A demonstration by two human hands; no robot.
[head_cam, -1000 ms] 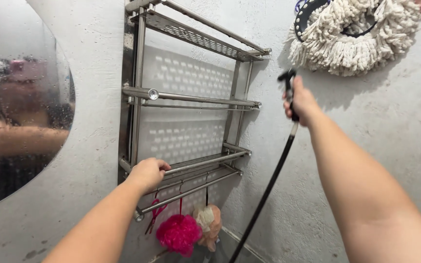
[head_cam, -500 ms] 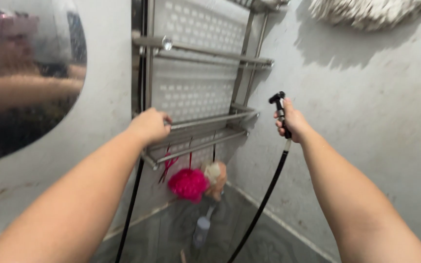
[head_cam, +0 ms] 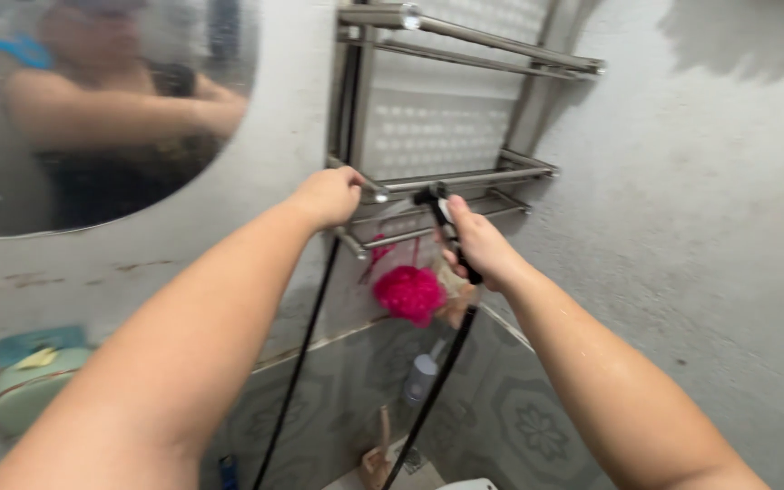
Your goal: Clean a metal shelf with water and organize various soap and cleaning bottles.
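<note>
Grey bathroom wall (head_cam: 700,227) behind. Right hand (head_cam: 481,247) wrapped black spray nozzle (head_cam: 442,218) at handle, 12 o'clock of pink loofah (head_cam: 408,293); looked light, rigid, probably wet-slick, hose (head_cam: 428,399) dragging. Left hand (head_cam: 327,196) closed on steel rack (head_cam: 465,181) rail.

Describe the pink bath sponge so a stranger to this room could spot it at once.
Find the metal wall rack in the corner beside the round mirror. Just beneath its lowest rail, between the left hand and the right hand, hangs the pink mesh bath sponge. It is the only bright, fluffy ball there; the thing beside it is pale.
</note>
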